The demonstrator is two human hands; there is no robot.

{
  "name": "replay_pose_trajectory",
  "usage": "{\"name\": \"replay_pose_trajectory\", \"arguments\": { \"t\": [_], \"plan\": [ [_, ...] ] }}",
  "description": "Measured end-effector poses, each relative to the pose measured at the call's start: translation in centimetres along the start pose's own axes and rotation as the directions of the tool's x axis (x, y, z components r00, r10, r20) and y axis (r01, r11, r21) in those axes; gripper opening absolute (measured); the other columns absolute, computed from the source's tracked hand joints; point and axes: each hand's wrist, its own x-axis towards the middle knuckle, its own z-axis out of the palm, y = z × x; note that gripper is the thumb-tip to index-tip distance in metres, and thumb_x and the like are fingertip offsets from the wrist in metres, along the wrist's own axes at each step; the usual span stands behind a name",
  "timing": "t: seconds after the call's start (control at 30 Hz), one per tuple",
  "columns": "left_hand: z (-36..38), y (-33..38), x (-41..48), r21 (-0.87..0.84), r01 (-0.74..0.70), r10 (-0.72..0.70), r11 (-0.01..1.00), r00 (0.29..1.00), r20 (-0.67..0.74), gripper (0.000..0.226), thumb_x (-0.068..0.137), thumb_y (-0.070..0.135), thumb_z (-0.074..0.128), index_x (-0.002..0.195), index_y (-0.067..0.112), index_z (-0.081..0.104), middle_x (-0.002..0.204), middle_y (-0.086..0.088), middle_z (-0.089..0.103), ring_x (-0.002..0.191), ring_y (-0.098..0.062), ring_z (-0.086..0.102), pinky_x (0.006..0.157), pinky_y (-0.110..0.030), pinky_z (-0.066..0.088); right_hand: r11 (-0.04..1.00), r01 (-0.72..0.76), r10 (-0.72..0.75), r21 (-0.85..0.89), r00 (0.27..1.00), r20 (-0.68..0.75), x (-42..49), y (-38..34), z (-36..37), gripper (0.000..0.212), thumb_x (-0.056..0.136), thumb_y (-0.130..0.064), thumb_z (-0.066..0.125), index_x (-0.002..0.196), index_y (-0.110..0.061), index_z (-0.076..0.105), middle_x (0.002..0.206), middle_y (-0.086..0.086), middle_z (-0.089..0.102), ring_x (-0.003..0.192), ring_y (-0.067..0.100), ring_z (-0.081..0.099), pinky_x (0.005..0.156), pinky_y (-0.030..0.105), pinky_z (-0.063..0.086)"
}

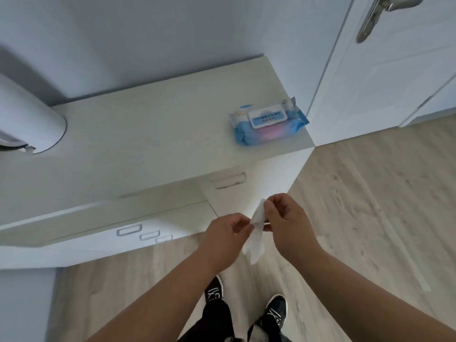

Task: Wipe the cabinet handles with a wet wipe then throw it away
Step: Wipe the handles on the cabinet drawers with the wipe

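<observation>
While your left hand (228, 232) and right hand (283, 215) both pinch the wet wipe (255, 230) below the cabinet's front right corner, unfolding appears underway; next, reach the cabinet handles (129, 230).

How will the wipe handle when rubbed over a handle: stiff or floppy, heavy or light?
Probably floppy: the wipe hangs limp below the left hand and right hand, which pinch its upper part. Likely very light, since fingertip pinches alone carry it. It should mould round a handle rather than keep its shape.
</observation>
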Motion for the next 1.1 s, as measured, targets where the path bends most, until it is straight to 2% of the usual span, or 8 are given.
{"name": "replay_pose_trajectory", "arguments": {
  "t": [0.1,0.23,0.4,0.53,0.67,0.77,0.87,1.1],
  "plan": [
    [0.1,-1.0,-1.0,-0.132,0.058,-0.069,0.99,0.994,-0.083,0.011,0.099,0.031,0.07,0.09,0.031,0.075,0.081,0.011,0.074,0.077,-0.009,0.068,0.077,-0.035,0.056,0.998,-0.041,0.04,0.04,0.998,0.044,0.0,1.0,0.7,0.011,0.106,-0.025,0.055,0.104,-0.018,0.063,0.092,0.0,0.076,0.082,0.016,0.076,0.083,0.04,0.064],
    [-0.6,-1.7,-2.0,-0.195,0.051,-0.081,0.979,0.986,-0.147,0.013,0.1,0.028,0.069,0.088,0.027,0.074,0.079,0.013,0.073,0.07,0.0,0.062,0.066,-0.014,0.046,0.995,-0.045,0.061,-0.094,0.983,0.176,-0.4,3.1,1.9,0.033,0.098,-0.048,0.058,0.125,-0.029,0.06,0.105,-0.009,0.076,0.098,0.012,0.074,0.097,0.045,0.057],
    [-2.5,-2.7,-1.4,-0.209,0.066,-0.096,0.976,0.986,-0.138,0.011,0.098,0.032,0.071,0.089,0.028,0.075,0.082,0.01,0.074,0.076,-0.012,0.068,0.071,-0.027,0.055,0.982,0.044,-0.01,-0.184,0.984,0.178,-1.6,3.4,4.1,0.015,0.1,-0.037,0.063,0.098,-0.023,0.07,0.086,0.001,0.073,0.077,0.02,0.069,0.076,0.04,0.059],
    [-4.3,-3.8,-0.7,-0.115,0.055,-0.067,0.992,0.992,-0.108,0.011,0.097,0.036,0.07,0.087,0.032,0.072,0.084,0.015,0.073,0.076,-0.013,0.07,0.077,-0.036,0.058,0.981,0.008,0.001,-0.192,0.999,0.048,-1.0,4.3,6.4,0.026,0.101,-0.036,0.061,0.088,-0.014,0.067,0.083,0.013,0.068,0.065,0.02,0.058,0.061,0.038,0.05],
    [-8.6,-5.2,1.1,0.189,-0.05,0.085,0.981,0.98,-0.178,0.009,0.097,0.041,0.067,0.095,0.033,0.071,0.088,0.021,0.07,0.075,-0.004,0.064,0.074,-0.028,0.052,0.984,-0.092,0.08,-0.155,0.994,-0.079,0.5,5.5,8.1,0.033,0.102,-0.036,0.058,0.088,-0.008,0.062,0.08,0.016,0.063,0.065,0.017,0.052,0.06,0.033,0.042],
    [-12.5,-6.2,3.8,0.482,-0.227,0.344,0.846,0.924,-0.169,0.019,0.099,0.042,0.061,0.106,0.028,0.071,0.096,0.016,0.068,0.089,-0.011,0.061,0.083,-0.031,0.048,0.984,-0.143,0.118,-0.102,0.968,-0.223,2.2,6.0,9.2,0.032,0.103,-0.033,0.056,0.084,-0.007,0.056,0.068,0.004,0.049,0.063,0.016,0.044,0.06,0.031,0.036],
    [-15.0,-7.2,7.5,0.683,-0.421,0.589,0.597,0.808,-0.017,0.038,0.095,0.046,0.053,0.116,0.019,0.068,0.117,0.003,0.067,0.108,-0.024,0.061,0.093,-0.04,0.049,0.991,-0.134,0.125,0.002,0.918,-0.376,4.1,5.0,10.5,0.024,0.103,-0.037,0.054,0.1,-0.017,0.066,0.077,-0.009,0.062,0.069,0.015,0.059,0.061,0.029,0.045],
    [-15.7,-8.2,14.4,0.692,-0.685,0.587,0.227,0.664,0.464,0.071,0.09,0.051,0.05,0.151,0.014,0.049,0.163,-0.007,0.042,0.148,-0.029,0.043,0.116,-0.048,0.042,0.962,-0.185,0.264,0.2,0.813,-0.519,6.4,3.8,13.1,0.021,0.102,-0.034,0.056,0.082,-0.032,0.064,0.081,-0.013,0.067,0.082,0.027,0.07,0.085,0.043,0.058]
  ]
}}
